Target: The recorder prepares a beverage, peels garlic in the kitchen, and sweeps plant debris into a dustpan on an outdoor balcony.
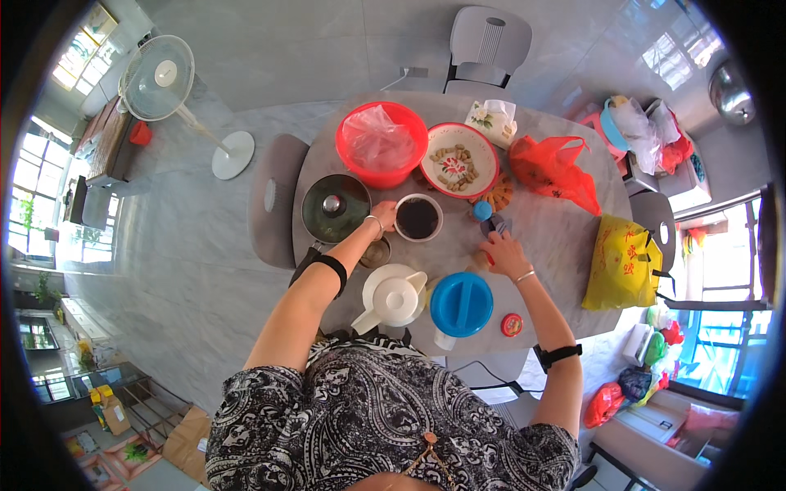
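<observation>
My left hand (383, 216) reaches across the table and grips the left side of a white bowl (440, 221) of dark liquid. My right hand (506, 254) is closed, its fingertips at a small dark-grey object (494, 225) whose kind I cannot make out. Just beyond that sits a round blue cap (482, 211). A pan with a glass lid (336, 209) stands left of my left hand. Between my forearms are a white kettle (395, 296) and a jug with a blue lid (461, 305). A small round tin or jar (376, 254) lies under my left wrist.
Farther back are a red basin (381, 164) with a clear plastic bag, an enamel dish (459, 139) of peanuts, a tissue pack (492, 120) and a red plastic bag (557, 170). A yellow bag (622, 262) stands at right. A red lid (512, 325) lies near the front edge.
</observation>
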Demonstrator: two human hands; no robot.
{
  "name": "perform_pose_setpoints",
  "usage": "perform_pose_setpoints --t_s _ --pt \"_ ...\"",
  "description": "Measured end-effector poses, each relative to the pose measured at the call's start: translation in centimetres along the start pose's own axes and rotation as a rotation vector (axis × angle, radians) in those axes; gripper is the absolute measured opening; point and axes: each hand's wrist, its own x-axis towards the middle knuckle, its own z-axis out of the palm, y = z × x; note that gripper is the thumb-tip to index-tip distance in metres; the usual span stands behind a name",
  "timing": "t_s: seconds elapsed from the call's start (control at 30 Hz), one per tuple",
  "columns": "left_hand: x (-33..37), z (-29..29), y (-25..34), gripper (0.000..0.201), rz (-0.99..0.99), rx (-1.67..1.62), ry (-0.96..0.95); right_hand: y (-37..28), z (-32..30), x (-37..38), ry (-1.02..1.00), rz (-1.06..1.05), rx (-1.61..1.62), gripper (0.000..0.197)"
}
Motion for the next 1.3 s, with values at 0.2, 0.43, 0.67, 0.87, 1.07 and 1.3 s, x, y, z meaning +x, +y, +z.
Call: perform_pose_setpoints --t_s 0.2,0.43,0.67,0.87,1.07,1.3 --pt "-3.2 2.1 3.2 0.024 -0.065 -0.219 -0.002 4.9 0.9 2.0 0.236 0.035 0.431 0.036" --pt "-2.1 2.4 2.0 0.024 -0.02 -0.099 -0.038 6.5 0.9 11.6 0.285 0.551 0.651 0.045" --pt "-3.4 3.1 3.5 0.017 -0.018 0.076 -0.076 8.9 5.3 16.4 0.376 0.706 1.367 0.027" --pt "-3.1 4.3 3.9 0.013 0.02 0.07 -0.192 12.2 5.9 14.6 0.49 0.663 1.119 0.008" --pt "-3.2 3.7 2.0 0.037 0.345 0.348 0.123 12.5 0.6 11.5 0.346 0.829 1.301 0.008" --pt "-4.1 -1.2 9.3 0.054 0.034 -1.056 0.038 8.4 -3.1 3.5 0.408 0.732 1.585 0.016"
